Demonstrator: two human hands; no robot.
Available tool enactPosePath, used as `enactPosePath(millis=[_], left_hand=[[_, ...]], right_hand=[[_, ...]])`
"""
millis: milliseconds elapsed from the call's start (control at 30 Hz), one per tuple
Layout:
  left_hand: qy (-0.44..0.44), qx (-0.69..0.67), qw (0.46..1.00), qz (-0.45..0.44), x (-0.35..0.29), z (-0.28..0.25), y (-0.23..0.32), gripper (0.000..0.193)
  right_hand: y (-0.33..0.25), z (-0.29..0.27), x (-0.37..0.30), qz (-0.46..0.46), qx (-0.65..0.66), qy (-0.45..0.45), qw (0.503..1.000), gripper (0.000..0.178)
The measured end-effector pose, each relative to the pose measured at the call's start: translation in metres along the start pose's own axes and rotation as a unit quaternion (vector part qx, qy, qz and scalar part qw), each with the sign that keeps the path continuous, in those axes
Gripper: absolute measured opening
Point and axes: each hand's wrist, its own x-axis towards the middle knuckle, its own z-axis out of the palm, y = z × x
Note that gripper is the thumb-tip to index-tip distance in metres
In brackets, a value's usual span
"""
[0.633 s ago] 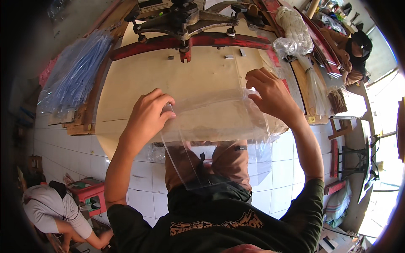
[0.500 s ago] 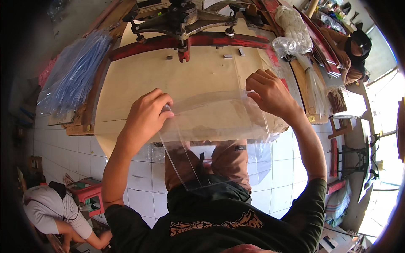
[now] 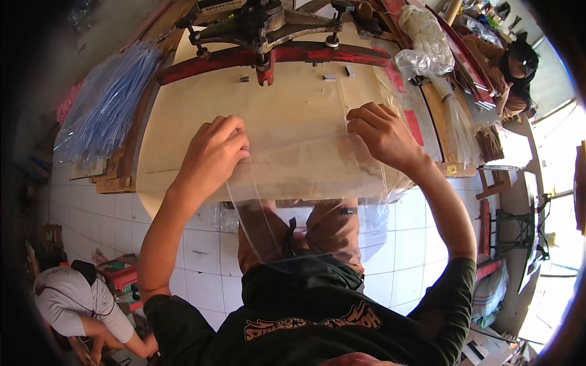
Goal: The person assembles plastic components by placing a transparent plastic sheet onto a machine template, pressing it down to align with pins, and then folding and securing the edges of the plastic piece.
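Observation:
A clear plastic sheet (image 3: 305,177), perhaps a folded sleeve, stretches between my two hands over the front of a table covered in tan paper (image 3: 287,100). My left hand (image 3: 217,146) pinches its far left corner, and my right hand (image 3: 381,134) pinches the far right corner. The sheet's near part hangs past the table edge over my lap. Creases run down its left and right sides. Beyond my hands stands a press with a dark metal frame (image 3: 268,27) and a red curved bar (image 3: 213,61). Small metal pieces (image 3: 329,77) lie on the paper near the bar.
Bluish clear plastic sheets (image 3: 110,104) are stacked left of the table. To the right lies a bundle of clear plastic strips (image 3: 452,116) below a wrapped pale bundle (image 3: 424,36). One person (image 3: 79,299) bends at lower left; another person (image 3: 519,73) sits at upper right.
Both hands have moved slightly away from me, carrying the sheet's far edge farther over the paper. My right hand has also shifted a little left.

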Motion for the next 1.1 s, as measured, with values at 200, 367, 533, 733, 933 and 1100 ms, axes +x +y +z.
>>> enactPosePath(millis=[200,367,533,733,933,1100], left_hand=[[0.063,0.101,0.99,0.08,-0.015,0.016,-0.002,0.013],[0.114,0.054,0.989,0.072,-0.028,0.03,-0.003,0.013],[0.124,0.019,0.988,0.085,-0.027,0.032,-0.008,0.012],[0.091,-0.019,0.994,0.051,-0.028,0.029,-0.011,0.013],[0.081,0.018,0.994,0.066,-0.033,0.021,-0.011,0.02],[0.062,0.017,0.997,0.05,-0.034,0.017,0.001,0.018]], right_hand=[[-0.007,-0.004,-0.008,-0.016,-0.054,0.016,0.998,0.013],[-0.014,0.004,-0.022,0.048,0.012,0.043,0.998,0.014],[-0.003,0.005,-0.019,0.039,0.062,0.068,0.995,0.012],[-0.004,0.005,-0.017,0.066,0.043,0.007,0.997,0.011],[-0.013,-0.005,-0.015,0.022,0.03,0.001,0.999,0.013],[-0.022,-0.018,-0.017,-0.011,-0.052,-0.001,0.999,0.019]])
